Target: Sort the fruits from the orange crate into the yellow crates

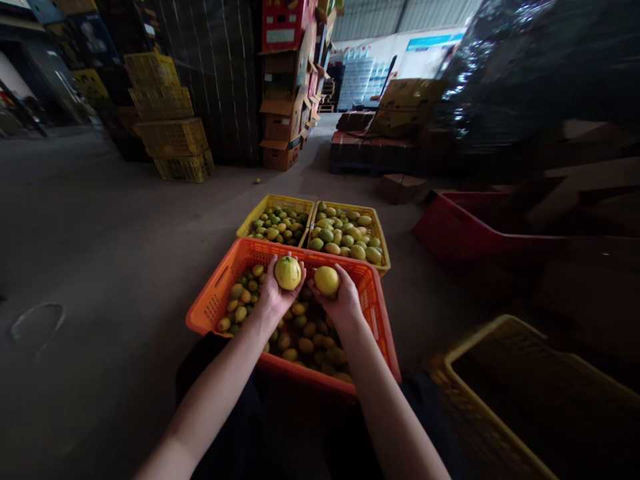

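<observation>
My left hand (273, 293) is closed round a yellow-green round fruit (288, 272), held above the orange crate (215, 303). My right hand (343, 301) grips a second yellow fruit (327, 281) beside it. Both hands hover over the orange crate, which holds several small green and yellow fruits. Just beyond it stand two yellow crates side by side: the left yellow crate (273, 202) with small fruits and the right yellow crate (382, 248) with larger ones.
An empty yellow crate (480, 337) sits at my lower right, a red crate (450, 230) further right. Stacked yellow crates (170, 127) and cardboard boxes (283, 100) stand at the back. A wrapped dark pallet (540, 67) rises on the right. Grey concrete floor (100, 233) spreads left.
</observation>
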A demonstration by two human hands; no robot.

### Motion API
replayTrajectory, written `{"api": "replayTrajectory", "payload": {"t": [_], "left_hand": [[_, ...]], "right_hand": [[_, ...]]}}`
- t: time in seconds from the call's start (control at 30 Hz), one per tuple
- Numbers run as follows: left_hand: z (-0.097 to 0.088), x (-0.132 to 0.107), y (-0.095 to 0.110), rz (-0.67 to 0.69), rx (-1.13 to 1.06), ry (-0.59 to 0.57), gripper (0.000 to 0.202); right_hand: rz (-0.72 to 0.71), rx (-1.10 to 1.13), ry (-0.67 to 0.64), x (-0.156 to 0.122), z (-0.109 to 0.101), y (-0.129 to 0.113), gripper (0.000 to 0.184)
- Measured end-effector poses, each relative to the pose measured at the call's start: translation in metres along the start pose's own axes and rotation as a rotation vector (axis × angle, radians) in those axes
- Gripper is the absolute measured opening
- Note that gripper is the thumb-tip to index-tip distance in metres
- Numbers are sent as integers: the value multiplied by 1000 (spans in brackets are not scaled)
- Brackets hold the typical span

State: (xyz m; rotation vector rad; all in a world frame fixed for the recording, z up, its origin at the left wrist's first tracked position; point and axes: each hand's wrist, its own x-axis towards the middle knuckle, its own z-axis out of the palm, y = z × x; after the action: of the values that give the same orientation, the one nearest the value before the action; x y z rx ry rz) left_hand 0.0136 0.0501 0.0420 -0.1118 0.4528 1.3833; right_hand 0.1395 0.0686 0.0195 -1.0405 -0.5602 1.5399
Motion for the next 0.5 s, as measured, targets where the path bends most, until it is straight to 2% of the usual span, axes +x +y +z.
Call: {"api": "replayTrajectory", "payload": {"t": [0.2, 0.37, 0.43, 0.5], "left_hand": [[0, -4, 3, -55, -8, -25, 18], [-5, -2, -4, 0, 35, -37, 22], [-7, -3, -12, -28, 52, -47, 20], [-9, -4, -21, -55, 65, 9, 16]], "right_hand": [[-315, -237, -4, -8, -3, 2, 19], [-502, -380, 19, -18, 7, -3, 21], [-647, -534, 37, -23, 12, -3, 23], [-804, -751, 15, -27, 14, -1, 25]]}}
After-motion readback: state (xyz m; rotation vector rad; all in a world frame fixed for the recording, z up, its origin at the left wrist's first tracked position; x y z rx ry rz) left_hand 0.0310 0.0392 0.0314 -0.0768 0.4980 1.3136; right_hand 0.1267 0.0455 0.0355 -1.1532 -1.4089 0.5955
